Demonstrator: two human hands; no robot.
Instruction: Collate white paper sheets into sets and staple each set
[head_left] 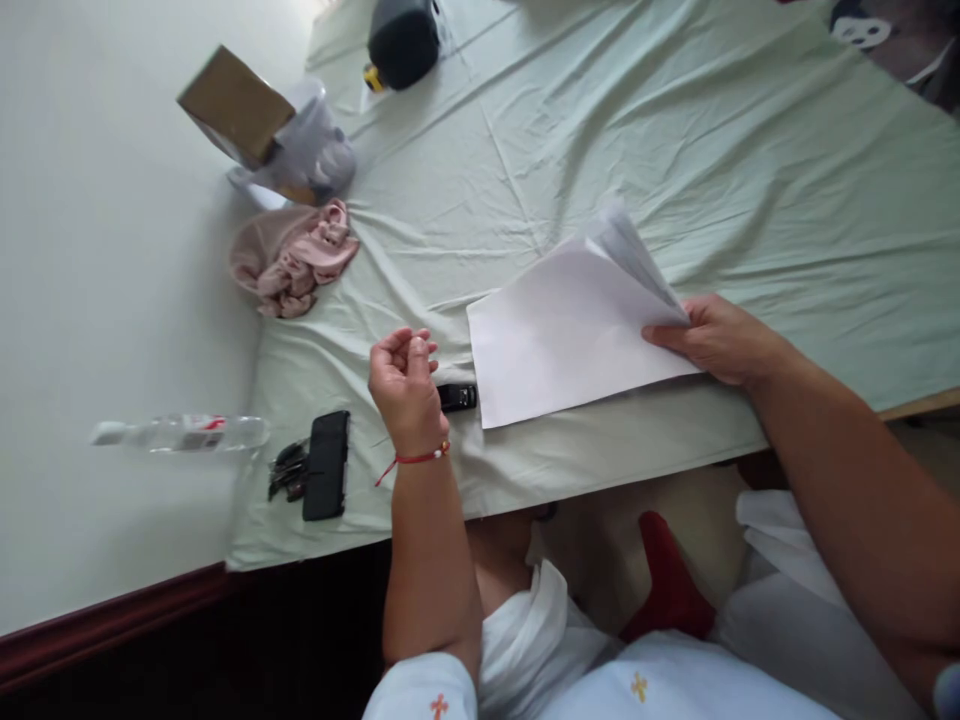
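Note:
My right hand (724,338) grips a sheaf of white paper (570,330) by its right edge, thumb on top. The far corner of the sheaf lifts and its sheets fan apart there. To the left of the paper, my left hand (406,385) is raised with its fingers curled and the thumb pressed against them. Whether anything is between those fingers is hidden. A small black object (457,397), which looks like a stapler, lies between my left wrist and the paper's left edge, partly covered by the hand.
On the green cloth (787,230), a black phone (327,465) and keys (289,472) lie at left. Near the wall are a clear bottle (202,433), a pink cloth (300,255), and a plastic bag (319,150) with a brown box (236,105). A dark case (403,40) sits farther back.

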